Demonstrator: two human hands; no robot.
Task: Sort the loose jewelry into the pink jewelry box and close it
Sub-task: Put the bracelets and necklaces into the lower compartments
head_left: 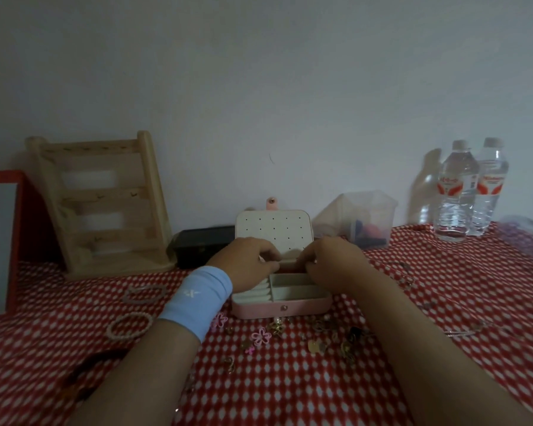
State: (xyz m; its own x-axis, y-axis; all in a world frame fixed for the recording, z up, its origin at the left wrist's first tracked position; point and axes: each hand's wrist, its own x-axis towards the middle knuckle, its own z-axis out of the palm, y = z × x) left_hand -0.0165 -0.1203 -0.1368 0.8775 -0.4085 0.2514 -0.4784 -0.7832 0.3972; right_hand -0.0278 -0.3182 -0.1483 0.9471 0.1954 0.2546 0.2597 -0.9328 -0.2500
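My left hand (246, 262) and right hand (333, 259) curl fingers into the open pink jewelry box (277, 309) near the desk's (413, 302) back edge; I cannot tell if they pinch anything. Loose gold and pink jewelry (260, 335) lies just before it.

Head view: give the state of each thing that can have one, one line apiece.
pink jewelry box: open, lid standing upright.
left hand: fingers curled at the box's rear compartment; any hold unclear.
right hand: same spot, fingers curled; hold unclear.
loose jewelry: scattered on the cloth before the box, unsorted.
bead bracelet: lying flat on the cloth.
water bottles: upright, capped.
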